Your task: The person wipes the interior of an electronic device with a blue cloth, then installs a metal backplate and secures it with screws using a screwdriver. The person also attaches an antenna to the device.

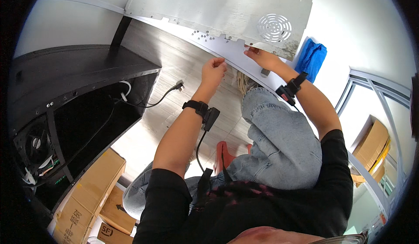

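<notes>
Black box-shaped sheet-metal cabinet [87, 65], open side, interior mostly too dark to read. Black cable with plug [178, 87] on wood-grain floor [174, 117]. Small dark fasteners [206, 38] loose on smooth white surface [231, 57], along scuffed grey metal panel [218, 12], round slotted vent, top cut off. Left hand [214, 71]: fingers curled, grip unclear. Right hand [263, 59] at panel edge, fingertips partly hidden, can't tell if grasping. Crumpled blue bundle [311, 56] beyond.
</notes>
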Demonstrator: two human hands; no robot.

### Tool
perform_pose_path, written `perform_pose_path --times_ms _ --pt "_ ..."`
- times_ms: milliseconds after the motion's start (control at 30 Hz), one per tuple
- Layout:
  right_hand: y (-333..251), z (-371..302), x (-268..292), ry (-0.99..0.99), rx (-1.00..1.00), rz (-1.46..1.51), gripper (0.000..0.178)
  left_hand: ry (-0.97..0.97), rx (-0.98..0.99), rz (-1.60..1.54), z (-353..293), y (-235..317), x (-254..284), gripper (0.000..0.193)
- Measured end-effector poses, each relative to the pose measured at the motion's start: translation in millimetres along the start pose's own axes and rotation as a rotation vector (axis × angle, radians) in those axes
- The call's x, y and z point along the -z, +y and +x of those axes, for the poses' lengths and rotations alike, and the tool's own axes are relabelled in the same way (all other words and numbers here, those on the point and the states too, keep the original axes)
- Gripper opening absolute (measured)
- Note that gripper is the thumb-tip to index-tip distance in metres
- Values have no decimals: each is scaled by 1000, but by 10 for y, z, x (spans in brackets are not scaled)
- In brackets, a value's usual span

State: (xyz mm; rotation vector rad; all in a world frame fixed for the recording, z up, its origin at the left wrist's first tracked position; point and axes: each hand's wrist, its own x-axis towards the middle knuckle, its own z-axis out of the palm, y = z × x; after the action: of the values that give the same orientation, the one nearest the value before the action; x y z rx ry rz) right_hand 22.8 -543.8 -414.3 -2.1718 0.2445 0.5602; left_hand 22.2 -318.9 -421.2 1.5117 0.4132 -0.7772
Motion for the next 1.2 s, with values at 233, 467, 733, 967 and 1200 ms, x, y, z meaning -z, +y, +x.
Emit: perform_pose_path --times_ms 233,467,733,967,1200 --pt "-241 231 -404 69 33 51 32 247 -181 88 268 -68 169 23" --pt "-412 301 -555 97 -117 47 30 418 -471 274 564 42 316 26" --pt "-423 334 -593 74 -2 44 25 463 -570 449 734 25 350 19" --pt "-364 359 -641 117 0 42 24 458 -659 513 739 54 331 22" --pt "-345 375 -648 104 17 61 24 458 -681 637 720 142 250 26"
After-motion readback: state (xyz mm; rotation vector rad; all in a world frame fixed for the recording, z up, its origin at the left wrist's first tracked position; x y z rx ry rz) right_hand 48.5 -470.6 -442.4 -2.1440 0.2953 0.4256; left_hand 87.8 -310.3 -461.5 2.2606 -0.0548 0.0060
